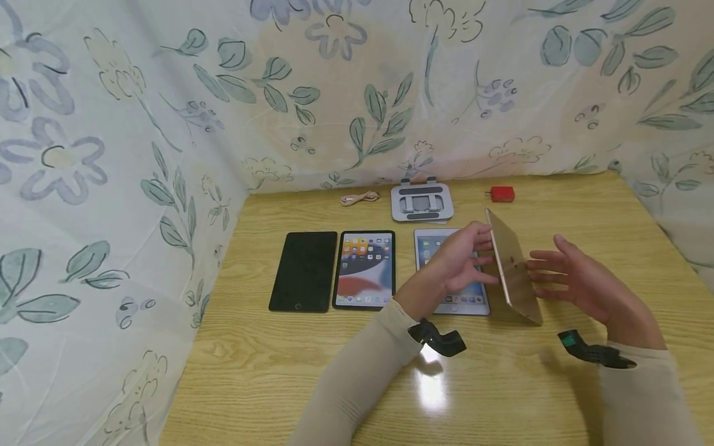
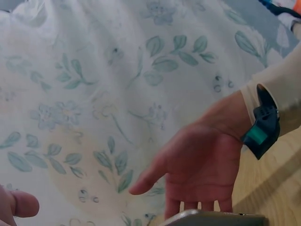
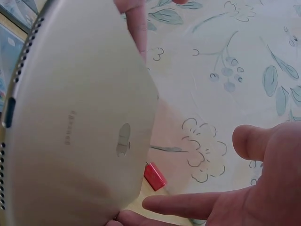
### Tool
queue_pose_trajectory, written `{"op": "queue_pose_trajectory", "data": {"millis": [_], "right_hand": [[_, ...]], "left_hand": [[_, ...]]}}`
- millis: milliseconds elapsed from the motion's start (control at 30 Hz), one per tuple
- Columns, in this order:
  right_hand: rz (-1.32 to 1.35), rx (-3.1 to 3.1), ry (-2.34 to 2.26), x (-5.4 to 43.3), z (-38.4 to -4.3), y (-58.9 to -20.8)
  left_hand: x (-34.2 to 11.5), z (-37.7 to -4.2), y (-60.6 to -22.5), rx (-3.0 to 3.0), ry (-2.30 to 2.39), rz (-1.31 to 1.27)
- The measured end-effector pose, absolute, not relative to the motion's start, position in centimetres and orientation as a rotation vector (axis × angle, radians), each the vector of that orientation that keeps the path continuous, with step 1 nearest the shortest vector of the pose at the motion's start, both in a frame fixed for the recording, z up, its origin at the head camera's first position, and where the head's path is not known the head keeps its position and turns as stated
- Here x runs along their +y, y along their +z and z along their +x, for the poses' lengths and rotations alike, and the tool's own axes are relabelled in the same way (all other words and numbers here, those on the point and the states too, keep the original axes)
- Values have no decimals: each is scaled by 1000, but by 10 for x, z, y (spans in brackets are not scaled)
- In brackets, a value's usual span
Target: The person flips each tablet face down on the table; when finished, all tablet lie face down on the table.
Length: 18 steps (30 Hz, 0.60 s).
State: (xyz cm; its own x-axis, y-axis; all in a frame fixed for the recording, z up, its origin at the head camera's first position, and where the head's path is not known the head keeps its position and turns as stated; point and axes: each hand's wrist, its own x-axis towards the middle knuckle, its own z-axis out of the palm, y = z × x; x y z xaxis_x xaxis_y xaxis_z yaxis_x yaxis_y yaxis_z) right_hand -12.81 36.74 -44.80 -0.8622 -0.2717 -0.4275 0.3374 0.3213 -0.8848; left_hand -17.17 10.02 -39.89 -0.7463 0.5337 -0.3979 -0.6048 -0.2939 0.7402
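A gold-backed tablet (image 1: 515,272) stands tilted on its long edge between my two hands. My left hand (image 1: 460,257) is at its screen side, with spread fingers against it near the upper edge. Facing the back of it is my right hand (image 1: 580,282), fingers straight and fingertips right at the back, thumb raised. The right wrist view shows the tablet's back (image 3: 70,117) with an apple logo and a speaker edge. Under my left hand lies a white tablet (image 1: 426,244) with its screen lit, partly hidden by the hand.
To the left lie a lit tablet with a black frame (image 1: 365,269) and a dark-screened tablet (image 1: 304,272). Behind are a coiled cable (image 1: 359,198), a folded grey stand (image 1: 422,201) and a red charger (image 1: 502,194). Floral cloth (image 1: 357,93) hangs behind the wooden table (image 1: 251,371).
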Motion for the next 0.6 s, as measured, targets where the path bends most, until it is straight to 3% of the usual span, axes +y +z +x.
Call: {"op": "queue_pose_trajectory", "data": {"millis": [600], "right_hand": [[85, 2146, -1548, 382, -127, -452]], "left_hand": [[114, -169, -415, 1272, 2074, -139]]}}
